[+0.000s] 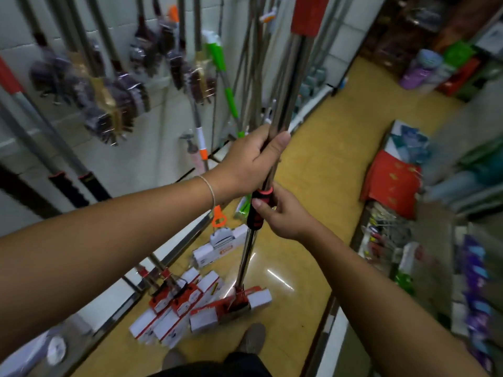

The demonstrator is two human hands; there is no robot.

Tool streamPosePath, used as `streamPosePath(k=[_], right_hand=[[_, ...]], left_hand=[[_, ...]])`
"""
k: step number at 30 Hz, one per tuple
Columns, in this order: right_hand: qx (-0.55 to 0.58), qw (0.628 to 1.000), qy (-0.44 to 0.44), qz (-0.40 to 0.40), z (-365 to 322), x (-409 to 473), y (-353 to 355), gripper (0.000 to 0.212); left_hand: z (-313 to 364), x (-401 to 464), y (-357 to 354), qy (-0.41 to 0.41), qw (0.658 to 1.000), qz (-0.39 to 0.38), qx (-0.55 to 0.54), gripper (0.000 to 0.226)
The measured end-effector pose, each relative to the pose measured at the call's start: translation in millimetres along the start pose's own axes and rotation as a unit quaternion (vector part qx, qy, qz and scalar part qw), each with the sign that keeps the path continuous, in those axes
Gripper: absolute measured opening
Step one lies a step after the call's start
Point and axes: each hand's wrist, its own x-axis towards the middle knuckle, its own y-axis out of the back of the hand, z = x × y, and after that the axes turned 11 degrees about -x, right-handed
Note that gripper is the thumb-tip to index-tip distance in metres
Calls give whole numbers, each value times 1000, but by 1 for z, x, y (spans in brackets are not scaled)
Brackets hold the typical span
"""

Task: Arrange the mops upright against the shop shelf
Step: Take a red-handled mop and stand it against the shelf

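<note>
Left hand at the centre of the frame, fingers and thumb curled round a bundle of shiny metal mop poles, gripping them just above the black-and-red foam grip. Thin bracelet on that wrist. Right hand just below, fingers wrapped round the foam grip, thumb lying across its front. Poles nearly upright, running from the top of the frame, where a red sleeve covers them, down to a red mop head with white sponge blocks resting on the yellow floor at lower centre. Just left of that head, several more red-and-white mop heads lying on the floor in a cluster, their handles leaning up toward the metal-edged shelf at lower left. Brushes wrapped in plastic hanging at upper left, blurred; a green-and-white handle beside them. Packaged goods on the shelves at the right edge, among them a red pack, too blurred to name further. Shoe at the bottom centre.
</note>
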Motion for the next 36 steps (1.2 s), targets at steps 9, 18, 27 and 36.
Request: streamPosePath(k=[9,18,27,36], right_hand=[[29,995,-36,90,40,-27,122,11],[95,971,-77,207,104,-41,214,20],[97,938,-130,306,150,-13,304,21],[84,919,-172,343,228,68,397,19]], left_hand=[[58,96,-106,-43,991,-96,-81,31],[97,175,-226,-95,980,-124,-121,59],[114,256,-303,-132,971,-169,-102,50],[84,402,-365,-137,953,-239,-124,40]])
